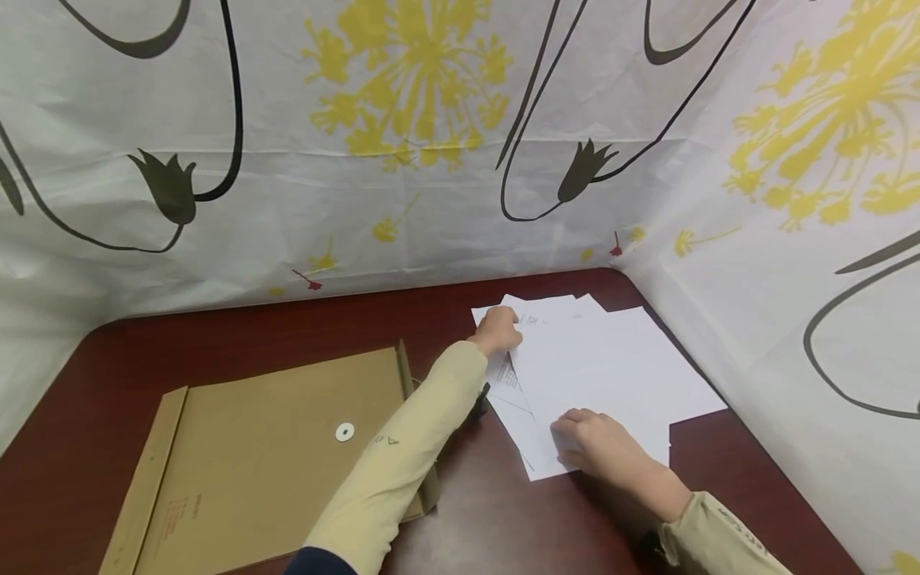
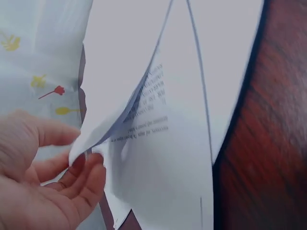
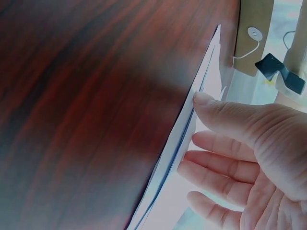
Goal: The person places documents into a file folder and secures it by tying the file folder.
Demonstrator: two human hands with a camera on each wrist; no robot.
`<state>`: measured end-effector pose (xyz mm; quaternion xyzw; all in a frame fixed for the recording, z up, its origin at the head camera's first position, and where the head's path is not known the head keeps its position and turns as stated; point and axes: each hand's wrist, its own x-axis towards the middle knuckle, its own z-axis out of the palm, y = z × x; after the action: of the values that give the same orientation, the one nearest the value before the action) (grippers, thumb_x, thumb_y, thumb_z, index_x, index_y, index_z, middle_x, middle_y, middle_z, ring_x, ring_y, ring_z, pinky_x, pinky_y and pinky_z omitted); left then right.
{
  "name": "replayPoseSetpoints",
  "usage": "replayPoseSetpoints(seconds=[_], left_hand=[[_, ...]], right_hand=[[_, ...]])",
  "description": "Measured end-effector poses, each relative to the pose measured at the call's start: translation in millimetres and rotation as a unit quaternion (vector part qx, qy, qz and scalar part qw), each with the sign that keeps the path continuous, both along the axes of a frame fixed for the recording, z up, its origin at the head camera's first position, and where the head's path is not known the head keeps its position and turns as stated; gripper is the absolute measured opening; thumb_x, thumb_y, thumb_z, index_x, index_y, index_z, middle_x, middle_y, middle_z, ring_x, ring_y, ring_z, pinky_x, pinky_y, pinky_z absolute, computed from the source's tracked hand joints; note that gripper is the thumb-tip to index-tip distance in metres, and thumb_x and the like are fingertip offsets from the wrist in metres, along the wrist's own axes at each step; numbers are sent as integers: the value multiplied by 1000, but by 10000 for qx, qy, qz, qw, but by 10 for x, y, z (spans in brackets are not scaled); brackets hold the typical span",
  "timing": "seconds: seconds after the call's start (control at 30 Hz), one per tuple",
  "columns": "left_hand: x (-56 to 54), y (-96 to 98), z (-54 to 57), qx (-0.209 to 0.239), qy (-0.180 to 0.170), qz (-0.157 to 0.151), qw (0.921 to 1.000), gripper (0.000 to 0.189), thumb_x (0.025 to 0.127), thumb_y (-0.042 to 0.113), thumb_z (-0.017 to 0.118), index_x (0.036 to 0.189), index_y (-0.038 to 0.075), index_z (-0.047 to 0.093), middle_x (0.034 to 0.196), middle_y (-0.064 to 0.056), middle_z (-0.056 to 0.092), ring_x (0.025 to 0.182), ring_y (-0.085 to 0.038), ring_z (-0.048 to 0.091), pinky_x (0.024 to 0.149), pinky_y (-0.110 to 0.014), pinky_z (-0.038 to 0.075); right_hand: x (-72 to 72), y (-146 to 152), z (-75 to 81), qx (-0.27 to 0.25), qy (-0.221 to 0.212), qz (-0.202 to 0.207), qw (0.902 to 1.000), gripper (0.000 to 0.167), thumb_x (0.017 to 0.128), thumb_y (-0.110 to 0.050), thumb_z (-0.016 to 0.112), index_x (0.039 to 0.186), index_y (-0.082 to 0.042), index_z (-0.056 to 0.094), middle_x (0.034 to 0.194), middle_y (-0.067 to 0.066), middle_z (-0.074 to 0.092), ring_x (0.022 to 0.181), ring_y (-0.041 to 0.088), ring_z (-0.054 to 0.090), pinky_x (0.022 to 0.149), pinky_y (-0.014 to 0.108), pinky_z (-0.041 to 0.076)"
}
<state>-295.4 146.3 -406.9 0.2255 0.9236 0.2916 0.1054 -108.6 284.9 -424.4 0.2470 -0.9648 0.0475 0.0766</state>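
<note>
Several white paper sheets (image 1: 604,351) lie in an uneven, overlapping pile on the right of the table. At the pile's far left corner, my left hand (image 1: 497,329) pinches the top sheet (image 2: 120,57) between thumb and fingers. That corner curls up in the left wrist view, and printed text shows on the sheet (image 2: 163,148) beneath. My right hand (image 1: 600,447) rests at the near edge of the pile, fingers loosely bent. In the right wrist view its thumb (image 3: 211,103) touches the edge of the sheets.
On the left lies a brown kraft document envelope (image 1: 266,455) with a white button (image 1: 345,432) and its side flap raised. My left forearm crosses over its right side. The dark red wooden table (image 1: 474,527) meets white patterned cloth (image 1: 273,200) at the back and sides.
</note>
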Motion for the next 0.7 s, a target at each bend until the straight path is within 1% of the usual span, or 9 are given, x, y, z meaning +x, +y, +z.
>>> replayPoseSetpoints(seconds=[0.03,0.1,0.17,0.23,0.33,0.4,0.47,0.6,0.7], left_hand=[[-4,3,-1,124,-24,108,9999,30,85,5,55,113,-2,63,112,-13,62,73,-14,42,67,-24,40],[-4,5,-2,284,-169,278,9991,30,86,4,54,114,-3,62,103,-13,66,65,-16,51,69,-21,44],[0,4,0,420,-326,418,9977,31,86,4,54,115,-4,62,88,-13,68,61,-16,62,72,-19,48],[6,-7,14,588,-503,542,9955,29,85,3,54,112,-4,62,71,-11,67,54,-17,65,70,-18,50],[6,-35,52,1003,-905,695,9884,16,85,1,50,88,-6,64,51,-8,59,41,-14,60,60,-20,52],[6,-47,98,1311,-1298,864,9790,17,84,0,49,71,-2,59,46,-7,55,36,-12,54,59,-24,53],[6,-54,155,1638,-1781,1076,9643,23,84,-1,49,61,2,50,45,-7,53,34,-11,52,62,-32,55],[13,-76,268,2099,-2334,1450,9383,22,81,-4,51,60,3,49,48,-9,55,35,-11,52,72,-38,54],[52,-139,356,2451,-2464,1480,9259,18,80,-4,51,63,2,52,53,-10,60,37,-10,54,64,-32,55]], right_hand=[[1,1,2,-3,5,19,10000,33,65,-9,82,94,0,68,88,9,65,78,24,63,67,37,52],[3,4,5,13,7,39,10000,33,65,-9,82,94,0,68,88,9,65,78,24,63,67,38,52],[9,14,1,24,13,45,10000,34,65,-9,82,95,1,68,88,10,65,78,24,63,67,38,52],[15,21,-3,29,40,79,10000,37,65,-10,82,98,1,68,90,11,65,79,25,63,66,39,52],[27,24,-14,50,176,71,9998,46,63,-12,84,103,3,66,95,13,65,83,26,63,65,40,51],[45,21,-18,54,249,-66,9997,56,61,-17,85,109,3,63,101,14,65,86,27,63,64,41,51],[72,19,-13,98,285,-258,9992,68,59,-21,87,117,3,59,109,15,63,90,28,62,63,43,49],[133,31,17,102,446,-547,9975,83,57,-24,87,127,2,52,117,16,60,94,30,61,61,44,47],[146,52,30,-69,909,-628,9939,75,59,-15,83,125,4,53,113,17,62,91,32,62,61,45,47]])
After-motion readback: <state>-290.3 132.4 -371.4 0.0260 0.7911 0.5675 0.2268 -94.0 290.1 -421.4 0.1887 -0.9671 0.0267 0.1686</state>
